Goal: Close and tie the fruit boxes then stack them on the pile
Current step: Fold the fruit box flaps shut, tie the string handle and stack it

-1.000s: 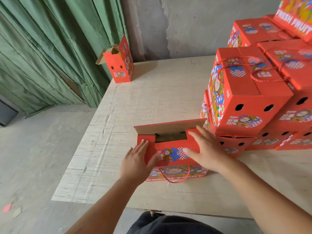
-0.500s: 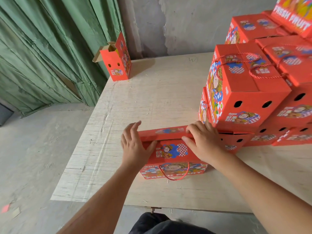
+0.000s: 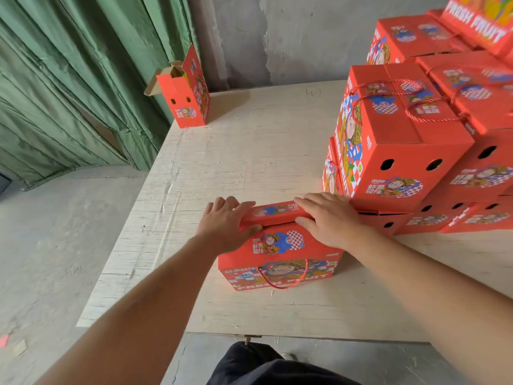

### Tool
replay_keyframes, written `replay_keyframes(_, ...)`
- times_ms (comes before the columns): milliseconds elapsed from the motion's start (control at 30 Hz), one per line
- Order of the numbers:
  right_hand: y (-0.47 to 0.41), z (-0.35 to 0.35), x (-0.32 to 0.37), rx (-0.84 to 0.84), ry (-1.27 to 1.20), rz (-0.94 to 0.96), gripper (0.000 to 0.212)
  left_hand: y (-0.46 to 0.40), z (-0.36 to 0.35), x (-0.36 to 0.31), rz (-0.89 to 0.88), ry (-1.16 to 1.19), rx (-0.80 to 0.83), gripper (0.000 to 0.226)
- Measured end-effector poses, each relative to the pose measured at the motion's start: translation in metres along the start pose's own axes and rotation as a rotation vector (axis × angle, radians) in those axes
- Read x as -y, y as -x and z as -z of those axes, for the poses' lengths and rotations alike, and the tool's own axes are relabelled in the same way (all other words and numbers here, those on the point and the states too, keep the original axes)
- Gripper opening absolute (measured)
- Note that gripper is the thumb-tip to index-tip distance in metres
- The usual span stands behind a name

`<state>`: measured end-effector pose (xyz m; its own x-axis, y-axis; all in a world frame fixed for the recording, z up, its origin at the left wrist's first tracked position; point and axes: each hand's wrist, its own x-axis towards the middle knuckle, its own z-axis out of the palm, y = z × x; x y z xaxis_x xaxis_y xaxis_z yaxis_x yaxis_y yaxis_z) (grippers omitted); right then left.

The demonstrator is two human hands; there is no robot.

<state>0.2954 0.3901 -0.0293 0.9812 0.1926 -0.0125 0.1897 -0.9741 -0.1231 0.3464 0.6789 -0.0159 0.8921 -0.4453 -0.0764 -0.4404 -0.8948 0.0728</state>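
Observation:
A red fruit box (image 3: 280, 245) lies on the plywood table (image 3: 249, 151) in front of me, a red rope handle (image 3: 283, 279) hanging on its near side. Its far top flap (image 3: 273, 212) is folded down over the near flap, with a thin gap left between them. My left hand (image 3: 224, 226) presses the flap's left end with straight fingers, thumb at its front edge. My right hand (image 3: 327, 218) lies flat on the flap's right end. The pile of closed, tied red boxes (image 3: 402, 151) stands just to the right, touching the box.
Another red box (image 3: 184, 98) with open flaps stands upright at the table's far left corner. A green curtain (image 3: 69, 79) hangs to the left, a grey wall behind. The table's near edge runs just in front of my legs.
The far flap, standing up a second ago, has been folded down over the box top. Both hands moved from the near flap up onto the far flap and pressed it down.

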Motion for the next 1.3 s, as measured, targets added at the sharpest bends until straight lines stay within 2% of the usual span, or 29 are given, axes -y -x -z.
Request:
replay_keyframes(167,0.012,-0.022,0.003,0.016,-0.013,-0.049,0.068,0.007,-0.016,-0.003,-0.036,0.050,0.045,0.081)
replay_keyframes(333,0.012,-0.024,0.005,0.037,-0.050,-0.053,0.070,0.007,-0.015,-0.004,-0.028,0.003,0.089,0.084)
replay_keyframes(433,0.012,-0.021,0.005,0.076,-0.031,-0.050,0.071,0.002,-0.005,-0.003,-0.110,-0.133,0.128,0.086)
replay_keyframes(533,0.006,-0.012,-0.001,0.086,-0.003,-0.032,0.069,-0.012,0.010,0.003,-0.229,-0.251,0.136,0.078)
replay_keyframes(667,0.008,-0.013,0.004,0.036,0.018,-0.027,0.069,-0.010,0.005,0.005,-0.234,-0.286,0.104,0.081)
replay_keyframes(800,0.020,-0.025,0.014,0.030,-0.008,-0.092,0.080,0.002,-0.015,0.001,-0.101,-0.060,0.064,0.080)
replay_keyframes(967,0.018,-0.024,0.012,0.138,-0.051,-0.110,0.080,0.002,-0.025,-0.004,-0.025,-0.072,0.084,0.079)
replay_keyframes(1133,0.019,-0.018,0.015,0.229,-0.037,-0.113,0.087,0.003,-0.015,-0.002,-0.074,-0.015,0.152,0.085)
replay_keyframes(1200,0.013,-0.010,0.017,0.188,-0.043,-0.103,0.089,0.000,-0.011,0.000,-0.060,0.043,0.163,0.081)
replay_keyframes(1300,0.003,0.001,0.015,-0.029,-0.114,-0.143,0.081,-0.010,-0.009,0.003,0.062,0.189,0.117,0.068)
